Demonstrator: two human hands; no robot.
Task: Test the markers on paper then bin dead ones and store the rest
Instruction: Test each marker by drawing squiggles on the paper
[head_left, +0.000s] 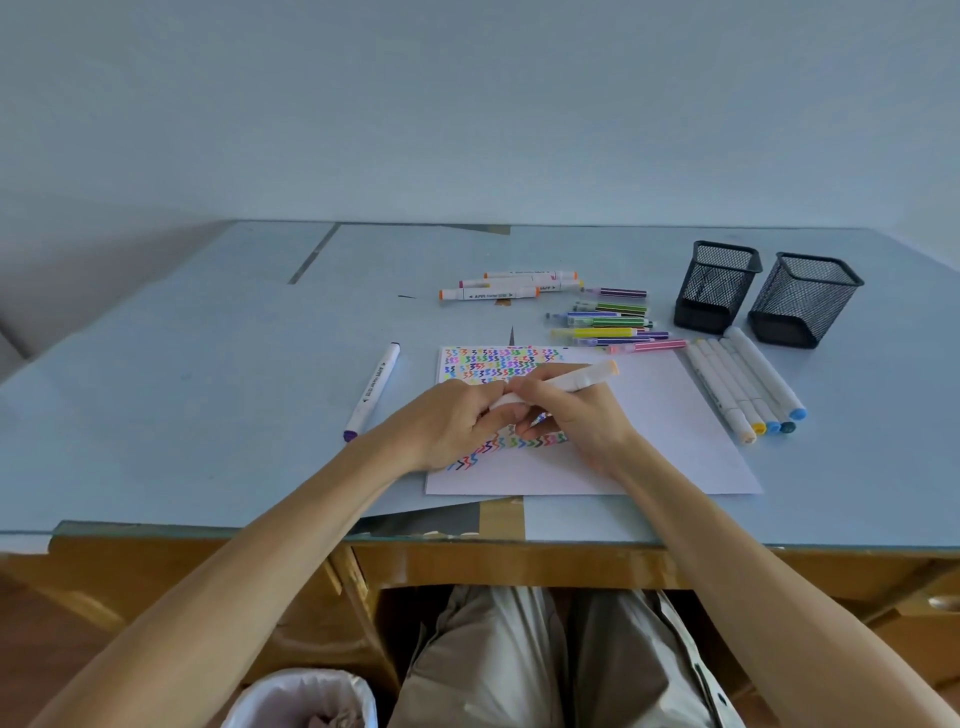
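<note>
Marker (566, 382) tip end hidden between both hands, over the paper (660, 415) on the counter (208, 374); right hand (571, 415) grip curled round barrel; left hand (457, 421) grip pinches its near end; peach cap points away.

We sit at a home study: a wooden, glass-topped table (156, 395) under our hands, two black mesh pen holders (717, 286) beyond, bare pale wall.
</note>
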